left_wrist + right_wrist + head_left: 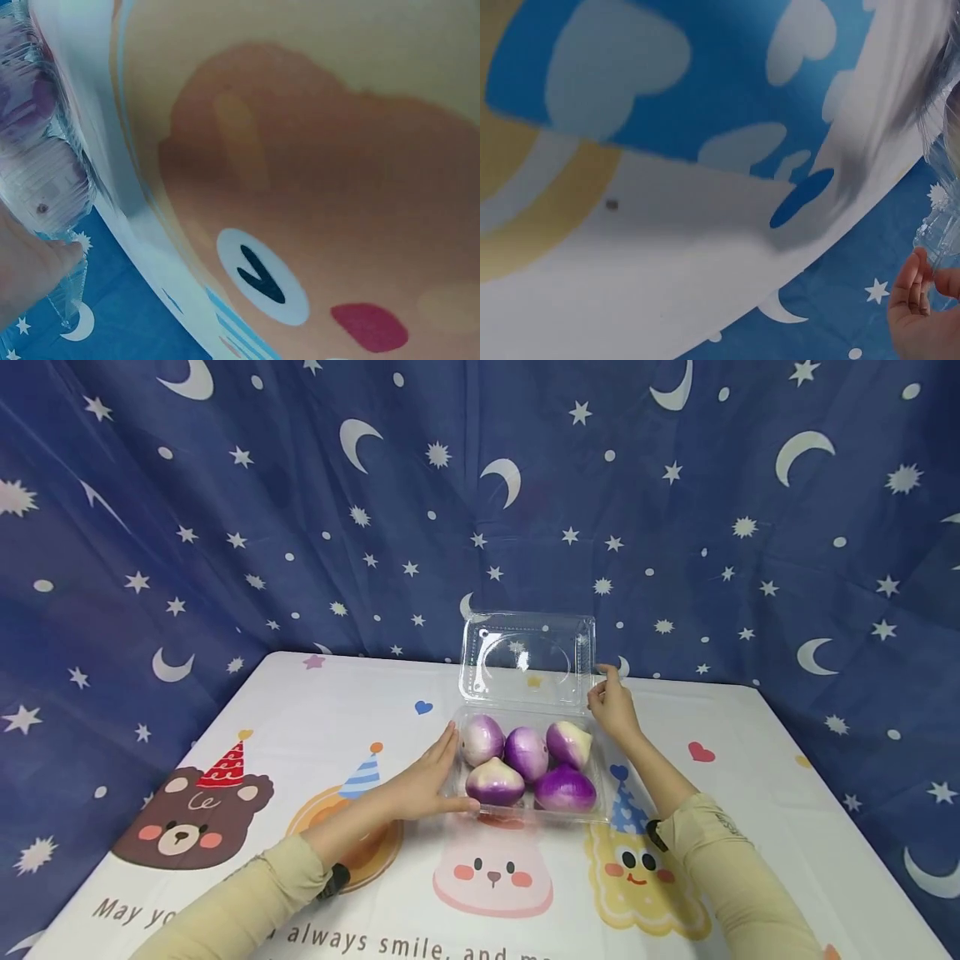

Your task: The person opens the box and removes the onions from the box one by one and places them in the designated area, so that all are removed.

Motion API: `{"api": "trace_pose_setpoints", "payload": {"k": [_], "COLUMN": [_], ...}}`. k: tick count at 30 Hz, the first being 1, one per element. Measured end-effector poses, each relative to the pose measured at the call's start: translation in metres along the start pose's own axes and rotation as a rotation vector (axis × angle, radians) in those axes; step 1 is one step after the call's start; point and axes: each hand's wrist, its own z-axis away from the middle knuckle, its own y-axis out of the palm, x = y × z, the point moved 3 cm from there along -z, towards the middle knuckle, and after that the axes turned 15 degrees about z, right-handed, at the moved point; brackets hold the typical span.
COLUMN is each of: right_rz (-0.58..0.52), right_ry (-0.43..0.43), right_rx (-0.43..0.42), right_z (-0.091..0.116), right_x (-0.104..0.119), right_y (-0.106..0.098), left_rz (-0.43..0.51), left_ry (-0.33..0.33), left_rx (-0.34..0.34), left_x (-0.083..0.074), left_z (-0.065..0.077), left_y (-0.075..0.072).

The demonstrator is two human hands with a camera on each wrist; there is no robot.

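A clear plastic clamshell box (525, 815) holds several purple-and-white onions (527, 753) in two rows. Its transparent lid (528, 660) stands raised at the back, tilted away. My left hand (423, 781) lies against the box's left side, fingers straight along the wall and thumb across the front left corner. At the lid's right edge, low down, my right hand (615, 708) pinches the plastic between thumb and bent fingers. In the right wrist view the fingers (907, 289) and thumb meet around the clear edge. The left wrist view shows onions (45, 184) through the box wall.
The box stands on a white tablecloth (360, 685) printed with cartoon animals, hearts and lettering. Behind the table hangs a dark blue curtain (420, 510) with moons and stars, close to the table's back edge and the raised lid.
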Motion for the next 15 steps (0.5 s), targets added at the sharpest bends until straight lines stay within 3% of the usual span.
{"api": "trace_pose_setpoints", "payload": {"k": [6, 15], "right_rz": [-0.015, 0.007], "right_ry": [0.01, 0.06], "right_rx": [0.009, 0.13], "right_z": [-0.0062, -0.0105], "right_x": [0.0019, -0.0048], "right_y": [0.0034, 0.0077], "left_rz": [-0.049, -0.132], "left_ry": [0.013, 0.02], "left_rx": [-0.009, 0.029], "left_x": [0.0024, 0.0008], "left_z": [-0.0005, -0.004], "left_y": [-0.0052, -0.0053]}}
